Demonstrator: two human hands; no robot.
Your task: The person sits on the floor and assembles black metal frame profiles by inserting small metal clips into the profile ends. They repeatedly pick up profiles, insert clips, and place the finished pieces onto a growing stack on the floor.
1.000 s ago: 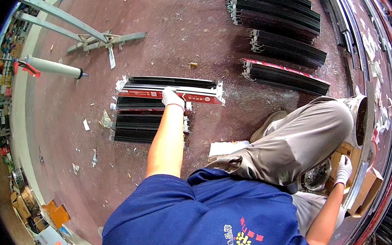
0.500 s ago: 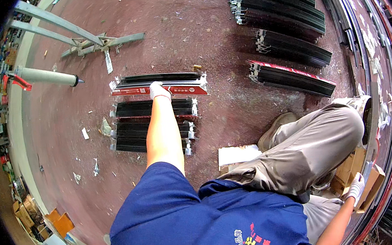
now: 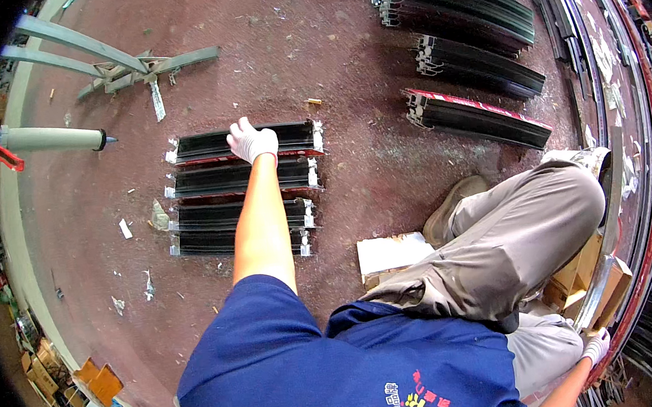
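My left hand (image 3: 253,140), in a white glove, rests over the farthest black profile (image 3: 205,145) of a short row on the floor. Its fingers are slightly bent and apart. That profile lies black side up, a red strip along its near edge and pale fittings at both ends. Nearer to me, parallel to it, lie another black profile (image 3: 205,183) and a close-set group of black profiles (image 3: 206,230). Low at the right, my gloved right hand (image 3: 597,347) is closed beside the lower end of a silver strip (image 3: 593,301); what its fingers hold is hidden.
More black profiles (image 3: 464,2) lie at the far right, one with a red edge (image 3: 480,120). A metal stand (image 3: 145,66) and a caulking gun (image 3: 53,138) are at the left. Cardboard (image 3: 395,253) lies by my shoe; an open carton (image 3: 576,276) sits beside my leg.
The farthest profile, tilted with its red side showing in my left hand, now lies flat, black side up. My left hand's fingers have loosened. My right hand has moved lower, toward me.
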